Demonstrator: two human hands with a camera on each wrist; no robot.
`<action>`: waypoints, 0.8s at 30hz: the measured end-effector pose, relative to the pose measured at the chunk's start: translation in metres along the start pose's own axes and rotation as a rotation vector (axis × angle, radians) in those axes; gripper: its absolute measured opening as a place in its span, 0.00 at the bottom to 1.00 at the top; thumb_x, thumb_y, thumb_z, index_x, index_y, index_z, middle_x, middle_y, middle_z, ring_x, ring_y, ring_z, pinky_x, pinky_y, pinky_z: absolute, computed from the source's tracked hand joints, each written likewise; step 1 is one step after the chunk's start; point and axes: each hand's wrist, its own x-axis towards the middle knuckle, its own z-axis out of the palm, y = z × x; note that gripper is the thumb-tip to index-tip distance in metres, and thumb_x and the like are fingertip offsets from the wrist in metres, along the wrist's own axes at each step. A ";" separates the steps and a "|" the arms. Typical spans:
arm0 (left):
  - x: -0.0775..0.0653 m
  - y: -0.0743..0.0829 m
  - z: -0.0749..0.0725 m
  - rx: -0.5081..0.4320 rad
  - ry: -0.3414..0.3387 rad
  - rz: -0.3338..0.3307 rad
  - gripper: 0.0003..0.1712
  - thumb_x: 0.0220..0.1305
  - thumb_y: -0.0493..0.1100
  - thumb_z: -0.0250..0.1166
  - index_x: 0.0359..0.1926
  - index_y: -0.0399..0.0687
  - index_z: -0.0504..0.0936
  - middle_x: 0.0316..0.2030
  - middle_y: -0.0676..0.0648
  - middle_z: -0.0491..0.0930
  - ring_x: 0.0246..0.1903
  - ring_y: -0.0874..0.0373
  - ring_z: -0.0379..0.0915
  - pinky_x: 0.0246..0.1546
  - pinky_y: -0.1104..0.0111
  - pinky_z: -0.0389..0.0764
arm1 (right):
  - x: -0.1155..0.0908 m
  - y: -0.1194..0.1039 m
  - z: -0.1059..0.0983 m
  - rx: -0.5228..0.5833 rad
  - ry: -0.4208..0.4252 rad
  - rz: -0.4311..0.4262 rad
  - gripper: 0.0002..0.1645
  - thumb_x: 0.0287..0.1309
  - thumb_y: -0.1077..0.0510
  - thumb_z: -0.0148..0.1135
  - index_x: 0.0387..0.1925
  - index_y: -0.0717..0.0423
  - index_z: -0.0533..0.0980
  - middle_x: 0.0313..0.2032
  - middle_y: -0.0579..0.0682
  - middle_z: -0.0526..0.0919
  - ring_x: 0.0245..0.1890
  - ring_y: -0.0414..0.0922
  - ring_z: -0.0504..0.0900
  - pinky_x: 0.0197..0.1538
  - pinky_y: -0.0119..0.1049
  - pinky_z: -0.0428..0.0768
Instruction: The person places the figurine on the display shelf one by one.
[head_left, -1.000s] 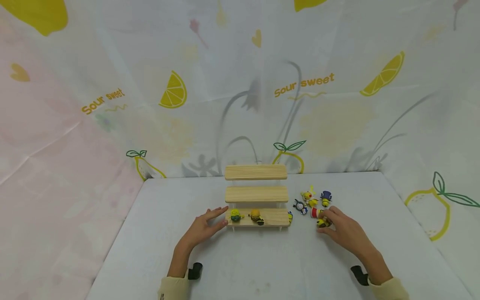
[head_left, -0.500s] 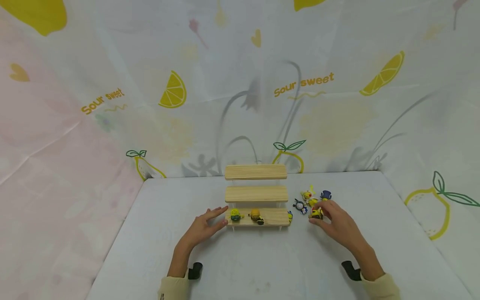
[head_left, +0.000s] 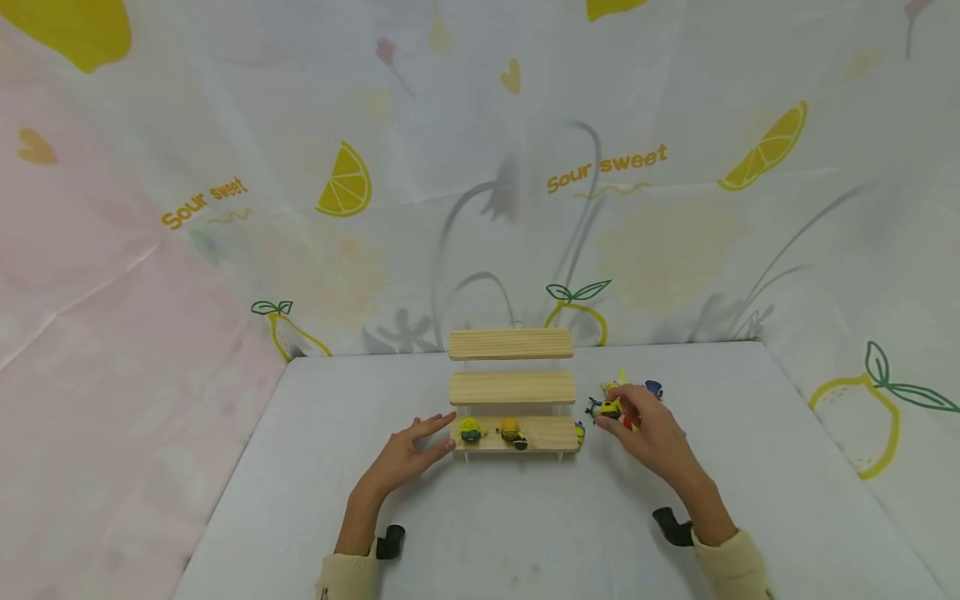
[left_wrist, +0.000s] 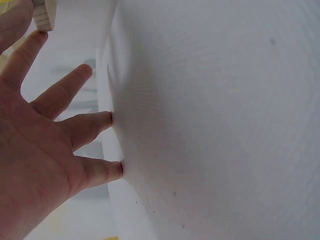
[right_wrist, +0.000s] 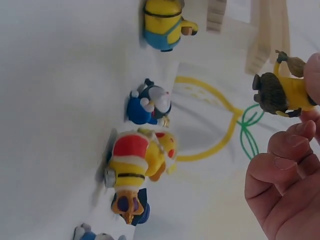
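Note:
My right hand pinches a small yellow minion figure with a brown furry skirt between thumb and fingers. It is raised off the table in the right wrist view. My left hand has its fingers spread at the left end of the three-step wooden display stand. In the left wrist view one fingertip meets the wood end, and two lower fingertips touch the white tabletop. On the lowest step lie a green-yellow figure and an orange-yellow figure.
A blue-and-yellow minion stands by the stand's right end. Beyond it a blue penguin-like figure, a red-and-yellow minion and a dark-blue-hatted figure cluster on the table. A lemon-print cloth hangs behind.
My right hand has lifted the minion figure from the cluster and carried it leftward, towards the stand. My left hand has stayed in place.

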 end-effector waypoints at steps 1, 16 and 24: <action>0.000 0.000 0.000 0.002 0.001 -0.002 0.30 0.57 0.61 0.63 0.61 0.65 0.72 0.61 0.46 0.68 0.66 0.38 0.48 0.64 0.48 0.49 | 0.001 -0.002 0.002 0.017 0.006 -0.009 0.21 0.45 0.57 0.74 0.41 0.54 0.74 0.26 0.43 0.67 0.23 0.43 0.66 0.24 0.29 0.64; 0.000 0.001 0.000 -0.002 -0.003 -0.032 0.30 0.57 0.62 0.63 0.61 0.68 0.72 0.62 0.47 0.67 0.66 0.38 0.47 0.64 0.47 0.48 | 0.015 -0.024 0.028 0.143 -0.028 -0.005 0.16 0.51 0.55 0.70 0.40 0.50 0.73 0.23 0.50 0.67 0.21 0.41 0.64 0.23 0.31 0.64; 0.000 0.001 0.000 -0.007 -0.002 -0.028 0.30 0.57 0.62 0.63 0.61 0.68 0.72 0.62 0.48 0.67 0.66 0.39 0.47 0.64 0.47 0.48 | 0.016 -0.030 0.040 0.163 -0.042 -0.031 0.15 0.53 0.54 0.68 0.39 0.51 0.73 0.23 0.52 0.68 0.21 0.40 0.64 0.23 0.31 0.64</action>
